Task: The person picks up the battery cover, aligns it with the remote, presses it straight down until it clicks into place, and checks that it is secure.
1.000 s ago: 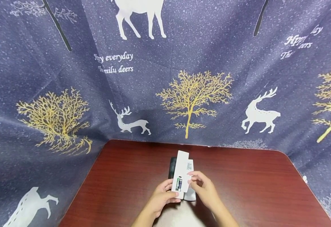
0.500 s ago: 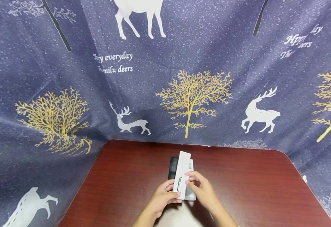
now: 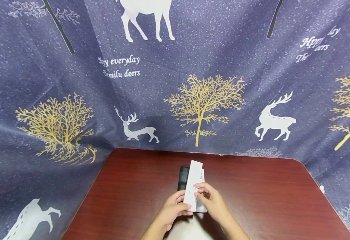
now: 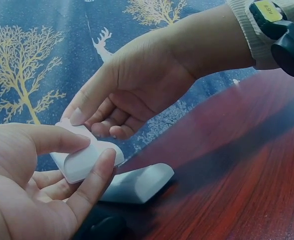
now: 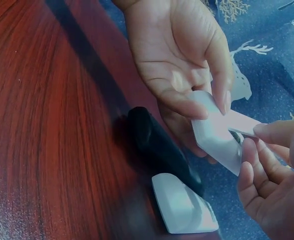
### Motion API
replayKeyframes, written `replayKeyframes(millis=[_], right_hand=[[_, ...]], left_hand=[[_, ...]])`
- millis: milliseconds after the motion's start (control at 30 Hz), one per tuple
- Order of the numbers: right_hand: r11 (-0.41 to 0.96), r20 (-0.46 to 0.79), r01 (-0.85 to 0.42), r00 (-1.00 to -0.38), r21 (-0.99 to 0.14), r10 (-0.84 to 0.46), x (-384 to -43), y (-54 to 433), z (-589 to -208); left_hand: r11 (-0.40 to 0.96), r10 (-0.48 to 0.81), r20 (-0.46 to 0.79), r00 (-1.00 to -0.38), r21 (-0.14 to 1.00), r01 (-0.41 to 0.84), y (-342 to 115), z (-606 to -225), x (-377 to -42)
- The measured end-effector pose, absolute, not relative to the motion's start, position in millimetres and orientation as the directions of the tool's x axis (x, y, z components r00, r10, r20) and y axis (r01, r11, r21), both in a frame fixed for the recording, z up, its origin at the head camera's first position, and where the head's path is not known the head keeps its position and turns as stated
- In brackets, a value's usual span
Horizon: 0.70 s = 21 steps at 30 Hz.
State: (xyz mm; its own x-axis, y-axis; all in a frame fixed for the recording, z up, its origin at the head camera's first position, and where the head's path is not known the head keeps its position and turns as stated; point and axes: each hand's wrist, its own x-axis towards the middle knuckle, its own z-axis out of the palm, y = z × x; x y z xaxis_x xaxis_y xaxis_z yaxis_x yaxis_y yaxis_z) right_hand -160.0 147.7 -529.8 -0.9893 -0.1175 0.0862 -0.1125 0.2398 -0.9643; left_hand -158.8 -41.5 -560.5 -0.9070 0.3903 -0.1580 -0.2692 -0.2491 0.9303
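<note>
My left hand (image 3: 172, 208) grips the lower end of a white remote control (image 3: 194, 173), its back facing up, above the table. With thumb and fingers, my right hand (image 3: 212, 201) pinches a white battery cover (image 5: 244, 123) over the remote's battery opening. In the right wrist view the cover stands tilted, with a dark gap between it and the remote. In the left wrist view the end of the remote (image 4: 81, 162) shows between the left thumb and fingers; the right hand (image 4: 136, 85) reaches in from behind. The batteries are hidden in the head view.
Under the held remote, a black remote (image 3: 183, 176) and another white remote (image 5: 184, 207) lie side by side on the red-brown wooden table (image 3: 247, 193). A blue cloth (image 3: 150, 90) printed with deer and trees hangs behind the table's far edge.
My right hand has moved the battery cover left over the opening, so the batteries seen earlier are covered from the head view. The remote has shifted slightly right in my left hand.
</note>
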Motion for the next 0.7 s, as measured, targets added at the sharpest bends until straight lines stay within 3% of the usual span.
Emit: replayKeyframes(millis=[700], right_hand=[[0.271,0.125,-0.138,-0.990,-0.953,-0.066,-161.5,145.2,-534.3]], left_hand=[[-0.255,0.406,-0.139,-0.903,0.932,-0.258,-40.4,-561.5,-157.2]])
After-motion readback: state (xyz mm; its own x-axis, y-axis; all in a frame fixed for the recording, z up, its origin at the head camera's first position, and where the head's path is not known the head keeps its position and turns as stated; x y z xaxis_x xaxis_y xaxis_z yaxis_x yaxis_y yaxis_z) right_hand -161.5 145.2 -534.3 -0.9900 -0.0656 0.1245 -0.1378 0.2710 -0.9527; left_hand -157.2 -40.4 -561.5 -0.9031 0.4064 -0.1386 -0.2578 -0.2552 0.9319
